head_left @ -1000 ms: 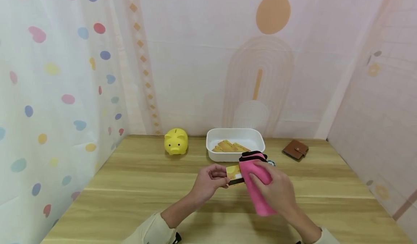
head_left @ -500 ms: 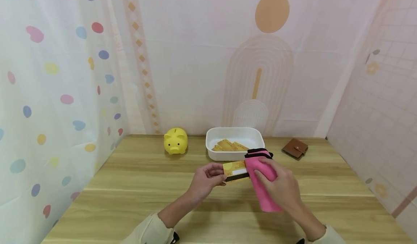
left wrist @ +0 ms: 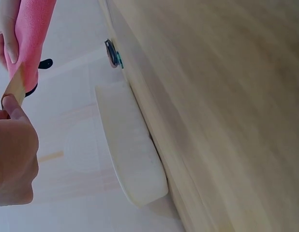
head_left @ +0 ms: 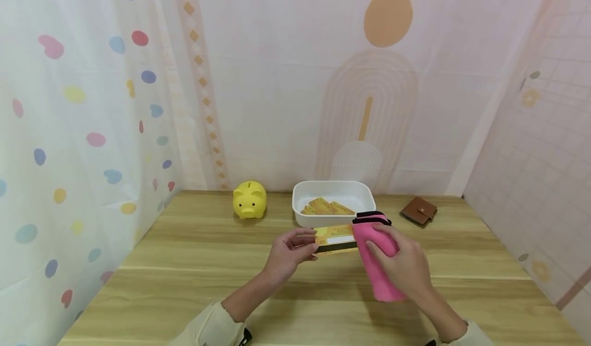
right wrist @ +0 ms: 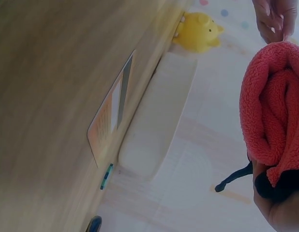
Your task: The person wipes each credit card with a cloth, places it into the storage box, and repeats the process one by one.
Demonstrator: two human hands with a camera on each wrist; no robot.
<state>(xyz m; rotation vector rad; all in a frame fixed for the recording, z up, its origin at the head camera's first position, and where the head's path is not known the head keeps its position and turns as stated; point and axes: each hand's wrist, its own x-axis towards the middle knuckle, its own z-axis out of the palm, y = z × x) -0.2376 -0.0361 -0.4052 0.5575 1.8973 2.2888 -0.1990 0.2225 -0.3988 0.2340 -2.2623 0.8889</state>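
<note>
My left hand [head_left: 287, 256] pinches the left end of a gold card [head_left: 334, 239] with a white strip and a dark stripe. The card's right end meets a folded pink fleecy cloth [head_left: 378, 264] with black edging; whether it goes into the folds is hidden. My right hand [head_left: 406, 261] grips this cloth, thumb on the near side. In the right wrist view the cloth [right wrist: 270, 104] looks rolled in layers, and a dark cord [right wrist: 234, 176] sticks out. A striped card [right wrist: 113, 108] also shows low over the table there; what supports it is unclear.
A white bin [head_left: 304, 220] behind my hands holds several gold cards [head_left: 325, 206]. To its left stands a yellow piggy bank [head_left: 249, 200]; to its right lies a brown wallet [head_left: 419, 211]. A thin striped disc [right wrist: 106, 176] lies near the bin.
The pink cloth and my right hand have moved right, away from my left hand, which has shifted slightly left. More of the gold card now shows between them.
</note>
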